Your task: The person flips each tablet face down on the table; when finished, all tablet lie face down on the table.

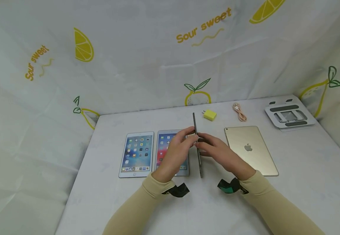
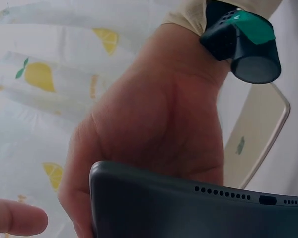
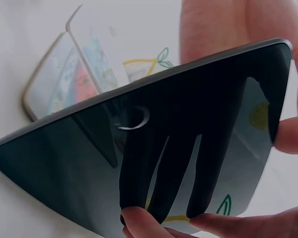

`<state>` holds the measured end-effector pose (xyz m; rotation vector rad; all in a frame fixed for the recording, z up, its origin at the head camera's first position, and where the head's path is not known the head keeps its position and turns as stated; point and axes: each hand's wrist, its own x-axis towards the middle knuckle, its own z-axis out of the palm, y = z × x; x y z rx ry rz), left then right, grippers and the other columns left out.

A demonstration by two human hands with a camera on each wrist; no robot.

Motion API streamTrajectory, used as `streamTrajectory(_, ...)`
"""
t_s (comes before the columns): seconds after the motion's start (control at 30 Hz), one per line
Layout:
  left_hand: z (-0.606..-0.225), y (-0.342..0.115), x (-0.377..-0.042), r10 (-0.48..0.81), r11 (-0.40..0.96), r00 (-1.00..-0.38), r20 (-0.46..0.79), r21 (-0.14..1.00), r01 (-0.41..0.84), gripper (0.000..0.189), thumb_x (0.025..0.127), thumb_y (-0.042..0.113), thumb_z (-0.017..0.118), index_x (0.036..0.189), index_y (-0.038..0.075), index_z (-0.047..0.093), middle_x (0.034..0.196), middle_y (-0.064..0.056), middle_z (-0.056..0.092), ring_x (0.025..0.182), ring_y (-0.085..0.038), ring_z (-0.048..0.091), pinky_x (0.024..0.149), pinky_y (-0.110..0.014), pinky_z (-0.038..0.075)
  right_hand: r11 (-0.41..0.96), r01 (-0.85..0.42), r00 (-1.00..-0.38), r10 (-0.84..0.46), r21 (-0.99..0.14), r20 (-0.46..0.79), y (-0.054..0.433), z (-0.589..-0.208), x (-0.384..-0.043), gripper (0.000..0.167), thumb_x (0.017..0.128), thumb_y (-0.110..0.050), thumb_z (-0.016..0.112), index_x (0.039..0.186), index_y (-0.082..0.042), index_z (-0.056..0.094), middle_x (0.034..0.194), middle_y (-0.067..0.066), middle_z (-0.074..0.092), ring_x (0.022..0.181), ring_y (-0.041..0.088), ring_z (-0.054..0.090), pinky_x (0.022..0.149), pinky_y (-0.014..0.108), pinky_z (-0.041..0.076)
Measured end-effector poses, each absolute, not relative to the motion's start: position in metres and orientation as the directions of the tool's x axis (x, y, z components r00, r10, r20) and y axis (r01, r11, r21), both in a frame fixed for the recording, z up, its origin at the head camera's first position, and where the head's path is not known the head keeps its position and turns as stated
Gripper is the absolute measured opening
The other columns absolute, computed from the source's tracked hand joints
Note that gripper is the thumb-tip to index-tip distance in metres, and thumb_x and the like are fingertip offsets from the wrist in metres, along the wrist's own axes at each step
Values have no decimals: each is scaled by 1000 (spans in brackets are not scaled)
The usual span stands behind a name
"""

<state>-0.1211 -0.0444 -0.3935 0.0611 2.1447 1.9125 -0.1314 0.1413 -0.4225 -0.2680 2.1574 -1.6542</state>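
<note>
Both hands hold a dark grey tablet (image 1: 199, 160) on edge, seen nearly edge-on in the head view. The left hand (image 1: 175, 153) grips it from the left, on the back side; its fingertips are partly hidden there. From the right, the right hand (image 1: 221, 151) holds it, with fingertips (image 3: 141, 223) on the black screen in the right wrist view. That screen is dark and reflects the fingers; a round home button (image 3: 134, 119) shows near one edge. In the left wrist view, speaker holes and a port line the tablet's edge.
Two lit white tablets, one at left (image 1: 137, 153) and one partly behind the left hand (image 1: 161, 147), lie face up. At right a gold tablet (image 1: 246, 137) lies face down. Farther back are a yellow charger (image 1: 210, 115), a pink cable (image 1: 239, 112) and a white stand (image 1: 301, 115).
</note>
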Motion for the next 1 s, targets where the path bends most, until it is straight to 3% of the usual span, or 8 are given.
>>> streamTrajectory(0.2,-397,-45,-122,245,135,-945,-217,973,-188,55,108,50,58,156,25,57,158,3,57,136,-27,63,124,-61,43,280,45,-908,-389,-959,-156,147,-412,-129,68,111,-28,55,169,-4,30,169,26,42,147,43,56,115,53,55)
streamTrajectory(0.47,-414,-41,-130,328,183,-890,-316,946,-269,62,109,57,51,160,21,53,157,1,57,136,-25,63,126,-53,45,335,-27,-928,-360,-942,-101,161,-397,-122,67,110,-17,58,169,-3,31,166,27,46,146,47,56,112,57,56)
streamTrajectory(0.73,-428,-40,-133,380,228,-849,-367,927,-299,65,110,56,49,161,15,51,160,-4,54,139,-30,56,127,-52,44,462,-20,-946,-295,-887,-133,184,-393,-121,67,108,-20,64,166,-1,38,160,25,54,137,42,64,107,57,59)
streamTrajectory(1.0,-432,-39,-134,352,265,-841,-410,906,-331,68,109,57,53,162,13,50,165,-7,49,144,-33,54,126,-50,45,595,-4,-968,-205,-804,-147,207,-399,-122,64,107,-25,67,159,5,47,131,23,69,120,37,66,88,37,60)
